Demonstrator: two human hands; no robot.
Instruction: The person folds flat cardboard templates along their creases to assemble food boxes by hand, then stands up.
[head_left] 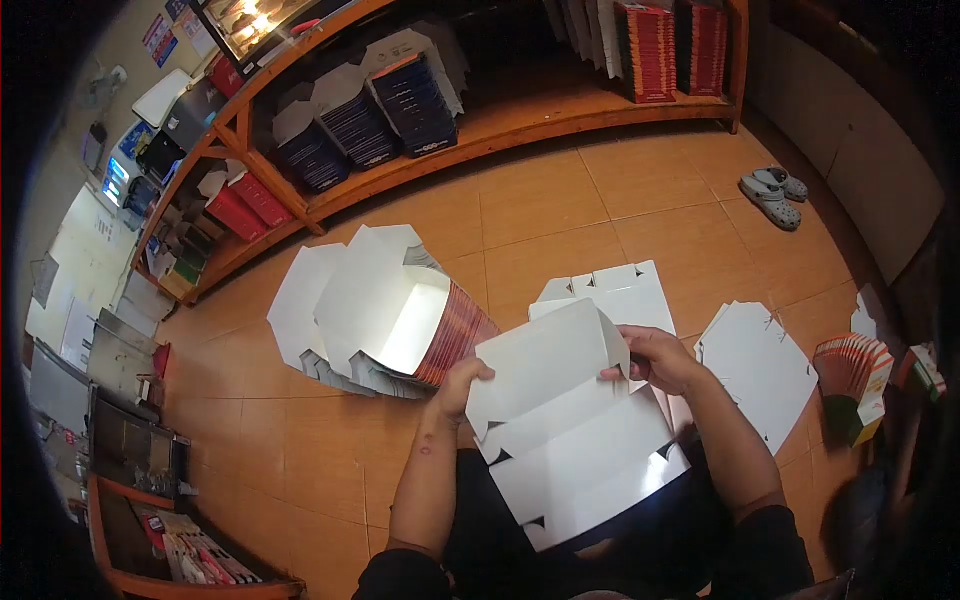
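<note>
On my left, nested boxes (462,340) rest on the floor (270,440), set beside my forearm, probably for easy reach; my left grip (461,388) pinches the cardboard sheet (560,425) at its left edge, seemingly to steady it; the sheet is held in front of me, above my lap, perhaps so both sides can be reached; my right grip (657,361) closes around its upper right end, by the bent flap, likely to control the fold; farther right, flat sheets (770,365) lie on the floor, apparently handy; my sheet looks white and glossy, creased into panels, with notches down its left side.
</note>
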